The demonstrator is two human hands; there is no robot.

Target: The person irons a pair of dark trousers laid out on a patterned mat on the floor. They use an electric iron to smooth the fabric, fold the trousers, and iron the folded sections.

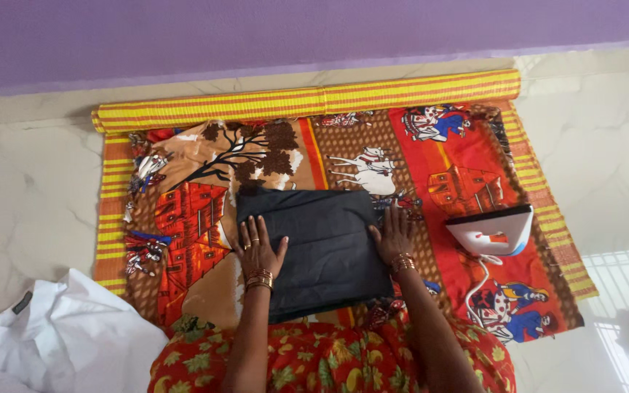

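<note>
Folded black cloth [314, 251] between both hands (fingers flat).

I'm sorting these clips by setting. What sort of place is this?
Probably a room in a home, with ironing done on the floor: a printed cloth spread over pale tiles below a purple wall, an iron standing beside folded dark fabric.

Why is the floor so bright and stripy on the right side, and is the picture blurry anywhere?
In the head view, daylight falls as pale bars across the floor at the lower right, washing it out; the black folded cloth under the left hand and right hand shows little detail, being so dark; the white cloth looks slightly soft at the corner.
</note>
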